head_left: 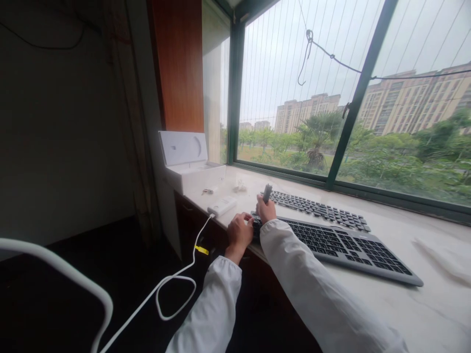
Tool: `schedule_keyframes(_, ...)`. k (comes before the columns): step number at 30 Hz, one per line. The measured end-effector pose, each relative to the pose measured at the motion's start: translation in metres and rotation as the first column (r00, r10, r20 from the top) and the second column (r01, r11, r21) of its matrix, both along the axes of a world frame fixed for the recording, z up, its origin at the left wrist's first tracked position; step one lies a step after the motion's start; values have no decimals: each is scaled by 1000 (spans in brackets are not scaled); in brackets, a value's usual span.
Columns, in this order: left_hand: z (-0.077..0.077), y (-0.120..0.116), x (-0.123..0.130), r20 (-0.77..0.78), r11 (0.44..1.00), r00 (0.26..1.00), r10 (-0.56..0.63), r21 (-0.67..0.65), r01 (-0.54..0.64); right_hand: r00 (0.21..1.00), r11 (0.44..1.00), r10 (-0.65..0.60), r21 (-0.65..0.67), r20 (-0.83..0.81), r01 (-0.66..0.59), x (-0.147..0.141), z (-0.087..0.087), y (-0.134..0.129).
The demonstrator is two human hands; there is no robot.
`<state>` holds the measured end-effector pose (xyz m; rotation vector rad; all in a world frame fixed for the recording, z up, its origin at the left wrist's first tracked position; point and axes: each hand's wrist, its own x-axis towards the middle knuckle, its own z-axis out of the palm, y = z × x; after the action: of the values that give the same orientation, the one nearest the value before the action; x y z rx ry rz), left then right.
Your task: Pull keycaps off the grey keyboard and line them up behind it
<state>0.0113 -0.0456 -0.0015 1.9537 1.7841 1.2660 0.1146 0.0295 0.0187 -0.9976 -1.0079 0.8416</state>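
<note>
A dark grey keyboard frame point(340, 247) lies on the white sill, its left end under both hands. My right hand point(265, 208) is wrapped round an upright dark grey tool point(267, 192) over that left end. Beside it, my left hand point(241, 230) touches the keyboard's left edge with bent fingers; whether anything small is between them is too small to tell. Behind the frame, loose black keycaps point(320, 208) sit in rows on the sill. The tool's lower tip is hidden by my right hand.
An open white box point(196, 176) stands at the sill's left end. Near it are a white device point(222, 206) with a white cable point(176, 275), small metal items point(207, 191) and a clear plastic bag point(240, 185). Clear plastic point(443, 257) lies at right, below the window.
</note>
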Motion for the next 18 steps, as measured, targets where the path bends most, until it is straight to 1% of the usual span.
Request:
schedule_keyframes(2,0,0,1,2,1000,1000,7,5,-7,994,998,-67,-1,92,67,1,-2,1)
schedule_keyframes(4,0,-1,1,5,1000,1000,11,3,-11,980,994,-105,-15,167,109,2,-3,3)
schedule_keyframes(6,0,-1,2,9,1000,1000,13,-1,-13,969,990,-128,-30,211,138,3,-3,4)
schedule_keyframes(8,0,-1,2,14,1000,1000,12,-4,-12,965,987,-139,-43,222,152,5,-3,4)
schedule_keyframes(12,-1,-1,1,19,1000,1000,9,12,-9,985,991,-110,-66,133,120,7,-2,4)
schedule_keyframes(15,-2,0,1,21,1000,1000,9,26,-9,996,993,-88,-83,17,89,8,-1,2)
schedule_keyframes(18,-2,0,0,21,1000,1000,5,29,-6,991,995,-71,-78,-112,62,7,2,-2)
